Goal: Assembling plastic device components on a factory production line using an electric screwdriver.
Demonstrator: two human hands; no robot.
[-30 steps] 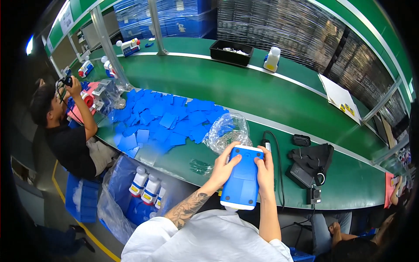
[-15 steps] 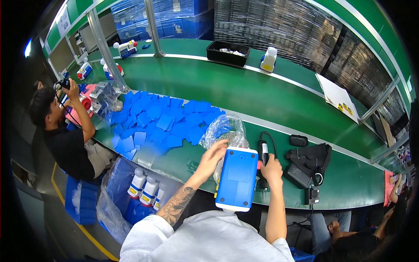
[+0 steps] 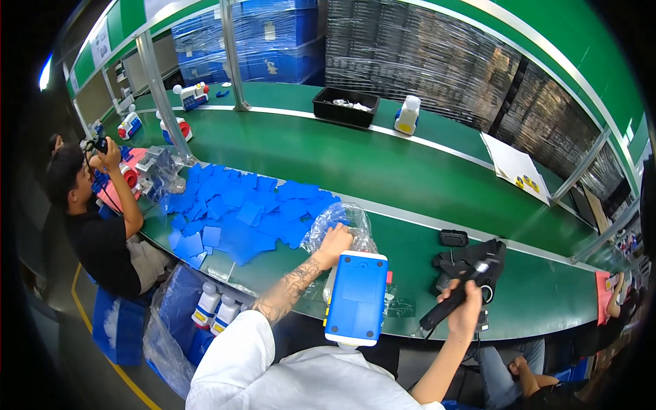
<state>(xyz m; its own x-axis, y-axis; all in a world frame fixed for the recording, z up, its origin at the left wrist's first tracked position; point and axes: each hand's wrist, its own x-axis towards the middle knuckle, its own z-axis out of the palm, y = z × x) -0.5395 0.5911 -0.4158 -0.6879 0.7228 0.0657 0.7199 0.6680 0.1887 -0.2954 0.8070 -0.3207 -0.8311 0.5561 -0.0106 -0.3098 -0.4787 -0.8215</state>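
Right now the person's left hand [image 3: 336, 240] reaches forward across the green tabletop [image 3: 383, 171] and rests on a clear plastic bag [image 3: 342, 222] that holds blue pieces; its fingers curl down onto the crinkled plastic, though whether they pinch it or only press on it cannot be told. The right hand [image 3: 466, 309] is out to the side near the tabletop's front edge, its grip closed around the handle of a black power screwdriver [image 3: 454, 297], which slants up and away from the person. Between the two forearms, close to the chest, a blue and white plastic housing [image 3: 356, 298] stands with its flat blue back toward the camera; neither hand touches it. A spread of loose blue plastic parts [image 3: 239, 212] lies on the tabletop to the left of the bag. A black pouch [image 3: 471, 260] lies just beyond the screwdriver. Farther back stand a black tray [image 3: 346, 107] and a white bottle-shaped toy [image 3: 407, 115]. At the far left a co-worker [image 3: 89, 219] sits with both hands raised.
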